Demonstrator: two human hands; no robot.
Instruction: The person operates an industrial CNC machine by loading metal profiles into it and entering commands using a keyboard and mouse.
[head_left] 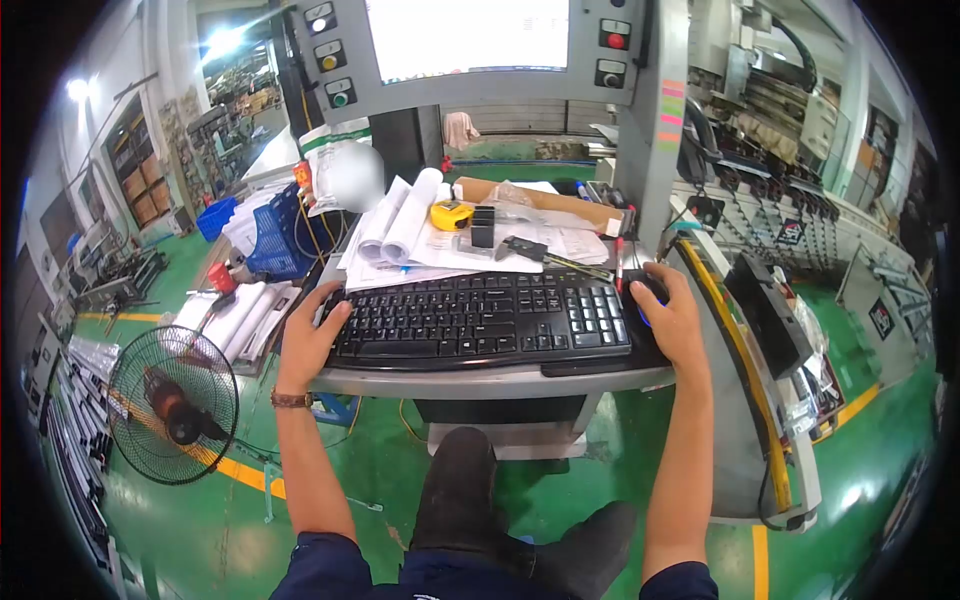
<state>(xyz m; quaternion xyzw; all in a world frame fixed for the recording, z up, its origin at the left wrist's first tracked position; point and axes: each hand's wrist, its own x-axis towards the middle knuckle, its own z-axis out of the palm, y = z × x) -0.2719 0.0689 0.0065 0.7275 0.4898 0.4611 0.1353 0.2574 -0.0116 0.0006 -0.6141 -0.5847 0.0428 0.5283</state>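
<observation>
A black keyboard point(480, 320) lies along the front of the grey desk point(480, 381). My left hand point(311, 335) rests at the keyboard's left end, thumb and fingers apart around its corner. At the right end, my right hand point(669, 316) is curved over a dark mouse point(650, 292) with a blue glow at its side. Behind the keyboard lie rolled papers point(412, 220), a yellow tape measure point(451, 214) and a small black block point(483, 227). A lit screen point(468, 38) stands above, with buttons on both sides of its frame.
A fan point(173, 405) stands at the lower left, near a blue basket point(282, 236) and more papers. On the right is a machine edge with a yellow strip point(735, 350) and a black box point(768, 315). A cable crosses the green floor.
</observation>
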